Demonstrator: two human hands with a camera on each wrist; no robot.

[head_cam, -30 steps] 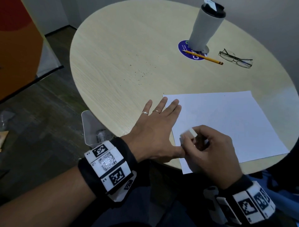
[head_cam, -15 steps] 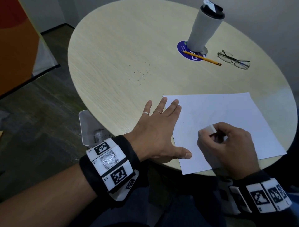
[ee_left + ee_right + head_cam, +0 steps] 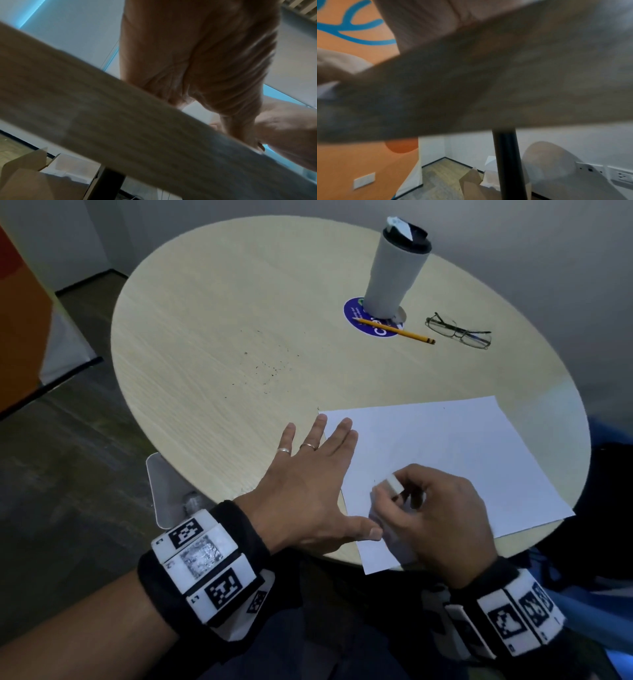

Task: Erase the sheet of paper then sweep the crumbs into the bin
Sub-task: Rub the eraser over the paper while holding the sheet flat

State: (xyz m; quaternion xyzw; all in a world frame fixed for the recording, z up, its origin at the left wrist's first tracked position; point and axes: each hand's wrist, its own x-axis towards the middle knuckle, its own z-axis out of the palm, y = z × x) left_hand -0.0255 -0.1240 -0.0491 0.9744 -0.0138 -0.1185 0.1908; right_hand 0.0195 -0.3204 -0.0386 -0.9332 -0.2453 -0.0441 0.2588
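1. Nearest, at the lower middle of the head view, the right hand (image 3: 442, 518) is pinching a white eraser (image 3: 394, 485) between thumb and curled fingers, pressing it onto the near left part of the sheet of paper (image 3: 452, 460), likely to rub out marks too faint to make out.
2. Just beside it, the left hand (image 3: 308, 491) is lying flat with fingers spread and holding nothing, its fingertips and thumb resting on the sheet's left edge, seemingly pinning the paper against sliding.
3. Below the table edge at lower left, a pale container (image 3: 168, 491) is showing partly; probably the bin.
4. Farther, at centre, dark crumbs (image 3: 267, 368) are lying scattered on the round wooden table (image 3: 191, 330), not yet swept.
5. Farthest, at upper right, a grey tumbler (image 3: 397, 272) is standing on a blue coaster (image 3: 356, 314) whose white lettering is unreadable, with a yellow pencil (image 3: 397, 331) across it and glasses (image 3: 459, 332) nearby.
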